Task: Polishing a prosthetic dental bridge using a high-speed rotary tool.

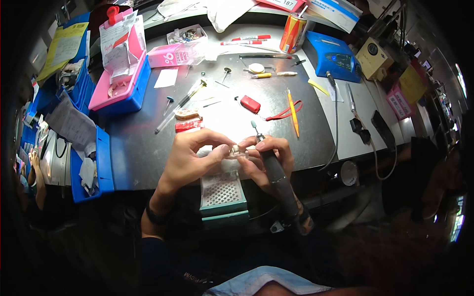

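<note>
Above the desk's front edge, my left hand (190, 157) pinches a small pale, tooth-like piece (235, 148) between thumb and fingers. Clear, glassy material shows just under it; I cannot make out its full shape. My right hand (277, 149) is closed around a black rotary handpiece (274, 172), which slants up and away to the left. A greenish grinding bit (254, 125) sits at its tip, pointing away from the small piece and apart from it. The right fingertips meet the left ones at the piece. Below both hands is a teal-edged box with a perforated white grate (222, 191).
Beyond my hands lie a red fob (250, 104) with a strap, a yellow pencil-like tool (293, 116), loose burs and pens. A blue control unit (332, 55) and a drink can (293, 33) stand back right. Blue and pink trays (118, 91) flank the left.
</note>
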A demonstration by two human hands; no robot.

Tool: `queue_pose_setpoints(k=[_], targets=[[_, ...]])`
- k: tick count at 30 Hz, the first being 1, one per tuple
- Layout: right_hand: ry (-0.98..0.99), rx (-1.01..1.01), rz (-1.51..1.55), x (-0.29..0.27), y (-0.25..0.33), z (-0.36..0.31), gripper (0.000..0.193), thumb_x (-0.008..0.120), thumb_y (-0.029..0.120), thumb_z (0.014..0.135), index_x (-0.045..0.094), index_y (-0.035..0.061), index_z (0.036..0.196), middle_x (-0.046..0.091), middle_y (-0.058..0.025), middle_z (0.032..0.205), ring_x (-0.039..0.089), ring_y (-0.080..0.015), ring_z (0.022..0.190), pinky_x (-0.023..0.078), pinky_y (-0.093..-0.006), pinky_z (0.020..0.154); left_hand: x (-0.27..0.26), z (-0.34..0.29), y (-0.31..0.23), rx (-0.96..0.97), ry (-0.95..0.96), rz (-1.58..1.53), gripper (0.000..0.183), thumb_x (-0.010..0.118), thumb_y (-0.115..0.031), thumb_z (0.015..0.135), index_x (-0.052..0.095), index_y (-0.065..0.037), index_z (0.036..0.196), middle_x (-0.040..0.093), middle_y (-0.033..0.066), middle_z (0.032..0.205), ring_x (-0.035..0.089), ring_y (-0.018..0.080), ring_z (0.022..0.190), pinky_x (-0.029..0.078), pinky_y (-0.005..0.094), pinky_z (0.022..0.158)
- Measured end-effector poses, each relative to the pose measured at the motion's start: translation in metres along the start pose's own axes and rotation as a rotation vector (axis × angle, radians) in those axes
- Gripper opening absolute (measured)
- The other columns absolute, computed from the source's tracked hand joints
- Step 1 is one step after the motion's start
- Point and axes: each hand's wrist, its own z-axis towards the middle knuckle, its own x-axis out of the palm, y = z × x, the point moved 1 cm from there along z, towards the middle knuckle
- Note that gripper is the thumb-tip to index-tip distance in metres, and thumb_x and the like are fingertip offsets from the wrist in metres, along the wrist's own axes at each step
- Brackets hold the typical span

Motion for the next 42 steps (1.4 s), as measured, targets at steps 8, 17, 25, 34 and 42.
queue_pose_setpoints(k=[8,17,25,34,42], targets=[[-0.05,0.032,0.035,0.001,0.004,0.002,0.043,0.07,-0.006,0.077,0.044,0.0083,0.108,0.061,-0.0129,0.095,0.065,-0.0208,0.093,0.055,-0.0303,0.077,0.0,-0.002,0.0,-0.155,0.055,-0.203,0.022,0.064,-0.003,0.086,0.062,0.006,0.106,0.066,0.0096,0.097,0.064,0.0147,0.094,0.05,0.028,0.087],[0.069,0.028,-0.014,-0.004,0.002,0.003,0.042,0.065,-0.007,0.08,0.041,0.0076,0.11,0.059,-0.0167,0.098,0.063,-0.02,0.095,0.056,-0.0304,0.075,0.009,0.001,0.005,-0.246,-0.146,-0.186,0.012,0.068,-0.001,0.082,0.063,0.005,0.092,0.068,0.0103,0.084,0.066,0.0145,0.077,0.052,0.0251,0.071],[-0.004,-0.01,-0.009,-0.003,0.009,0.005,0.038,0.067,-0.004,0.079,0.046,0.007,0.108,0.063,-0.0114,0.099,0.059,-0.0104,0.086,0.048,-0.0249,0.075,0.017,0.002,-0.003,-0.23,-0.154,-0.213,0.011,0.063,0.005,0.081,0.066,0.005,0.091,0.068,0.01,0.085,0.064,0.0128,0.076,0.05,0.0232,0.071],[-0.03,0.028,-0.018,-0.003,0.004,0.001,0.034,0.066,-0.003,0.078,0.048,0.0038,0.106,0.061,-0.0122,0.098,0.063,-0.0167,0.091,0.052,-0.0293,0.08,0.022,0.001,-0.008,-0.197,-0.194,-0.155,0.015,0.061,0.007,0.082,0.065,0.005,0.096,0.069,0.0122,0.092,0.065,0.0147,0.083,0.049,0.0244,0.076],[-0.011,0.003,-0.042,-0.004,0.007,0.004,0.033,0.066,-0.001,0.077,0.049,0.0036,0.105,0.061,-0.0099,0.095,0.062,-0.0134,0.08,0.051,-0.0259,0.074,0.009,0.003,0.006,-0.166,-0.171,-0.088,0.017,0.061,0.005,0.085,0.064,0.006,0.101,0.069,0.0142,0.096,0.066,0.0156,0.086,0.052,0.025,0.076]])
